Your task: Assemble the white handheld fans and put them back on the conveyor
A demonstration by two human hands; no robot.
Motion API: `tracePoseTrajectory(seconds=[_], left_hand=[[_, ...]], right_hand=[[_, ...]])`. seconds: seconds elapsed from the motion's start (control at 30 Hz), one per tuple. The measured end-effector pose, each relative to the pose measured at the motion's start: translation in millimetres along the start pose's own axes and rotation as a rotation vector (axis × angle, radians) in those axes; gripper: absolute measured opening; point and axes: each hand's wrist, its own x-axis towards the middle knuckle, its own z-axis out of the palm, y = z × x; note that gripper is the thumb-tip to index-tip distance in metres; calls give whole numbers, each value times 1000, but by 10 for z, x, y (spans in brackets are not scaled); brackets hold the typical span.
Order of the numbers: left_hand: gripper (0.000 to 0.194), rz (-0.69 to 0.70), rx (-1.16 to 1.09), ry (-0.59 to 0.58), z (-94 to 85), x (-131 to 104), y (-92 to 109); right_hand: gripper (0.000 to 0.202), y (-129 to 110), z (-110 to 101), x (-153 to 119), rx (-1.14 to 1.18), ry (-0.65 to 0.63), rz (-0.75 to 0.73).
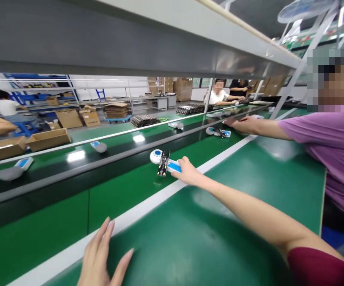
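Observation:
My right hand [186, 171] reaches out over the white edge strip and grips the near end of a white and blue device [174, 166] with a round head. Across the device's neck lies a black circuit strip [163, 163] with small pale parts. Below them is the green belt [115, 202]. My left hand [99, 258] is at the bottom, left of centre, with fingers spread and nothing held, over the near table edge. Another similar device [218, 132] with a black strip on it sits further along the belt, near a co-worker's hand.
A co-worker in a purple shirt [323, 135] reaches in from the right. Beyond the grey rail [115, 153], several white devices lie on the far lane. A large grey beam [115, 39] hangs overhead. Cardboard boxes [49, 139] and black strip stacks [144, 120] are at the far side.

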Motion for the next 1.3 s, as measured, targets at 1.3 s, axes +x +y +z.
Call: tracePoseTrajectory(seconds=[1.3], left_hand=[[16,-104,-244,-164,-312,-223,526]], right_hand=[[12,-728,530,-1491,583,-258,-728]])
